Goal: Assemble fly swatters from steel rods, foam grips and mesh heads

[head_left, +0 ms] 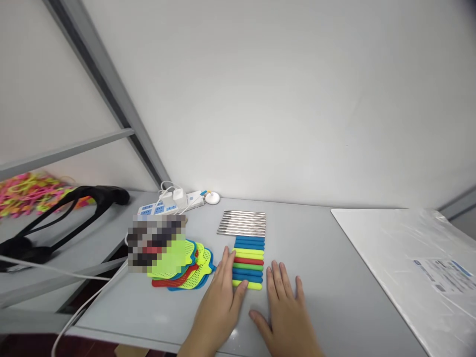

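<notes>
A row of coloured handles (248, 267) in blue, yellow, red and green lies side by side on the grey table. My left hand (219, 302) rests along their left ends, fingers stretched out, with its thumb by the nearest yellow handle. At their right ends, my right hand (284, 315) lies with its fingers spread and holds nothing. Just beyond the handles is a neat row of silver metal rods (243, 223). To the left, yellow, blue and red perforated fly swatter heads (189, 275) are stacked loosely; a blurred patch hides part of the stack.
A white power strip (195, 199) with plugged-in chargers and a round white object (212, 198) sit near the wall. On the right lies a large white plastic-wrapped package (405, 263). A black strap-like frame (100, 198) and a colourful pile (33, 193) are at left.
</notes>
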A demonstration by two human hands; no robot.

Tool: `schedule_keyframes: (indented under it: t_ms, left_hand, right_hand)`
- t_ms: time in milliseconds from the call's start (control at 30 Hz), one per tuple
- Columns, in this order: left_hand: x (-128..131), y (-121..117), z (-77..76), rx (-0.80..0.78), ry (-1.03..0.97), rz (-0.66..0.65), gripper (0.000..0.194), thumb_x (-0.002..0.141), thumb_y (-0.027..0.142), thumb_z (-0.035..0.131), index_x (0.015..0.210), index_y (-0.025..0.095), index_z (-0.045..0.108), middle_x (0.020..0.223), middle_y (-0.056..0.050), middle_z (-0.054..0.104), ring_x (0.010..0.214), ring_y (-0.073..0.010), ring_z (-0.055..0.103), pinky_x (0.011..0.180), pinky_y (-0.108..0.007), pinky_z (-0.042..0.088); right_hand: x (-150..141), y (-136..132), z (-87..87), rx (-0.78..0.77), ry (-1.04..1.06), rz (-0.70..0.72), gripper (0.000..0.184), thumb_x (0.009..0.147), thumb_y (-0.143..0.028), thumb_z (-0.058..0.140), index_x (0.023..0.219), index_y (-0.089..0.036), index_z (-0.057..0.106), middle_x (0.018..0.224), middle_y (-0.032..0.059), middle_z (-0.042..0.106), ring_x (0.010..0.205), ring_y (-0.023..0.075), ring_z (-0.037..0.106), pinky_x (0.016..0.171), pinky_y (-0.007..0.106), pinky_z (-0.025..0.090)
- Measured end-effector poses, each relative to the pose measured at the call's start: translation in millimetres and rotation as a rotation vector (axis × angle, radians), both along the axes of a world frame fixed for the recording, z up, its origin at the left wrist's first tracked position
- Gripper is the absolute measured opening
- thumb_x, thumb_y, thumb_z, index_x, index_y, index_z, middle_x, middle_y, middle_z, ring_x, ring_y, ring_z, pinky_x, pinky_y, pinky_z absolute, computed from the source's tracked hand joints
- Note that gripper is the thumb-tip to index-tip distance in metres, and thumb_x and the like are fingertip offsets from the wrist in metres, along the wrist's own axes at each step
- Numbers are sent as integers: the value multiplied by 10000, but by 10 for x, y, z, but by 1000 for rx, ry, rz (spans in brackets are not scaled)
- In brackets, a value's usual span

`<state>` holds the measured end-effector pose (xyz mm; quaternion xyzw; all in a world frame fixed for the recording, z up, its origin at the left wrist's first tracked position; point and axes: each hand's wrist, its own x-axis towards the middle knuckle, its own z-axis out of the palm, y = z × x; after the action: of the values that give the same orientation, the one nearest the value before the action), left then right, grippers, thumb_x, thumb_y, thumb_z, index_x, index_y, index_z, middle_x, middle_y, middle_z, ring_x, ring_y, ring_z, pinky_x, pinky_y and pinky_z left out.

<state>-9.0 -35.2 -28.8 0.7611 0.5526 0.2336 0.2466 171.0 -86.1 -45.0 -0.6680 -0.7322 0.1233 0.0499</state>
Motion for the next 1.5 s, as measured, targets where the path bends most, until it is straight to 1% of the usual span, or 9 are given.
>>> schedule_keyframes:
  t_ms: [233,467,600,733,1033,1267,1333,1400,1500]
  left_hand:
    - [17,-45,66,-69,-93,16,637,1001,429,352,1555,238,101,1626,-90,128,1489,-261,130,1179,-506,242]
    - [-54,-9,51,-81,-233,-15,628,1005,414,349,1553,227,109,1613,-90,192,1483,-237,170,1193,-496,215]
    - [-64,13,4,-89,-247,-26,621,1003,420,354,1550,234,127,1619,-77,172,1488,-232,146,1204,-494,186]
    - [-67,22,-33,-86,-260,-33,632,996,414,376,1549,229,132,1617,-98,171,1486,-265,142,1193,-534,192]
    - [-83,-6,-5,-28,-187,-57,629,994,388,393,1544,206,148,1617,-128,145,1486,-277,134,1179,-539,228]
    - [-154,-114,48,-1,-218,-72,641,996,354,399,1550,219,107,1620,-105,150,1483,-253,160,1168,-487,287]
    - [-225,-191,68,19,-214,-108,603,997,322,400,1541,236,155,1615,-89,182,1478,-242,188,1165,-472,303]
    - [-302,-276,81,39,-181,-136,540,999,291,393,1516,245,242,1600,-77,240,1473,-235,212,1168,-473,304]
    - [-385,-374,79,81,-147,-146,443,992,258,402,1435,240,395,1546,-69,360,1459,-239,253,1163,-482,318]
  right_hand:
    - [-75,4,6,4,-37,-32,859,907,-709,159,1533,-121,180,1590,84,20,1479,344,14,1138,656,63]
    - [-163,-12,-24,119,-79,-90,814,928,-677,202,1546,-149,151,1605,78,72,1488,314,11,1154,620,62]
    - [-212,3,-5,112,-94,-120,824,928,-679,205,1547,-140,139,1610,86,63,1490,309,-8,1154,614,67]
    - [-212,0,27,97,-89,-116,817,932,-673,216,1550,-149,119,1615,84,57,1491,299,-9,1156,608,70]
    - [-185,-24,18,111,-59,-116,798,933,-660,259,1556,-188,96,1618,57,82,1493,283,16,1165,586,68]
    - [-52,-62,-6,149,29,-109,724,951,-597,316,1543,-189,227,1610,63,186,1488,230,124,1191,507,132]
    - [40,-105,-41,183,31,-143,676,957,-570,330,1509,-179,328,1606,74,209,1482,230,157,1188,481,174]
    - [162,-175,-81,215,-6,-208,649,951,-567,346,1480,-193,390,1600,77,231,1477,254,176,1178,506,185]
    - [355,-302,-120,219,-67,-283,639,945,-577,343,1489,-242,370,1590,52,264,1472,272,190,1162,570,165]
